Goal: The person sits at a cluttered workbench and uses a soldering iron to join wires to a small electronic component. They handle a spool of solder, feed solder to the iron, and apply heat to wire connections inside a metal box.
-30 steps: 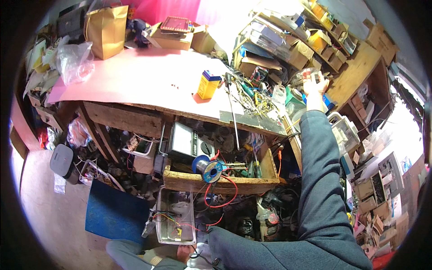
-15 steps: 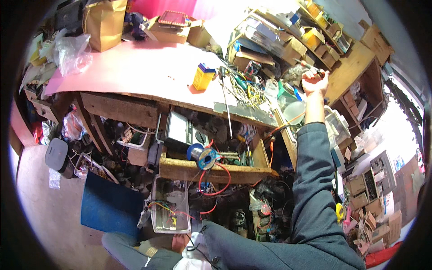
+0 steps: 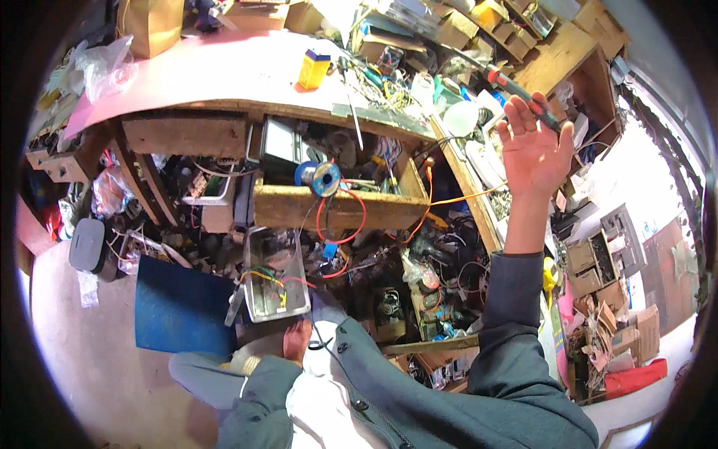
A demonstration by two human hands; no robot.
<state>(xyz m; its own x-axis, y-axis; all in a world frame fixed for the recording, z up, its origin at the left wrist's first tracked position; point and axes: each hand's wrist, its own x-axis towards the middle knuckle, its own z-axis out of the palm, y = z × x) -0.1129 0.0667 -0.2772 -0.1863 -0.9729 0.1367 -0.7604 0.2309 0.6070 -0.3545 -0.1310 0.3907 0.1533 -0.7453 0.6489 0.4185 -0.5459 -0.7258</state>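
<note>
Right hand [image 3: 537,156] up, fingers [image 3: 515,117] spread.
A long red and black tool [image 3: 508,84] slants across its fingers; an orange wire [image 3: 471,197] runs below, to the left.

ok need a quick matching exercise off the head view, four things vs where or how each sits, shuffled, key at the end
Things:
1. blue wire spool
2. yellow box with a blue top
3. red-and-dark-handled tool
4. clear plastic tray

Places or states:
A. upright on the pink bench top
B. crossed by coloured wires, lower in view than the open drawer
C. at the front edge of the open drawer
D. at the fingers of the raised right hand, its palm showing

Pairs: 1-C, 2-A, 3-D, 4-B
</note>
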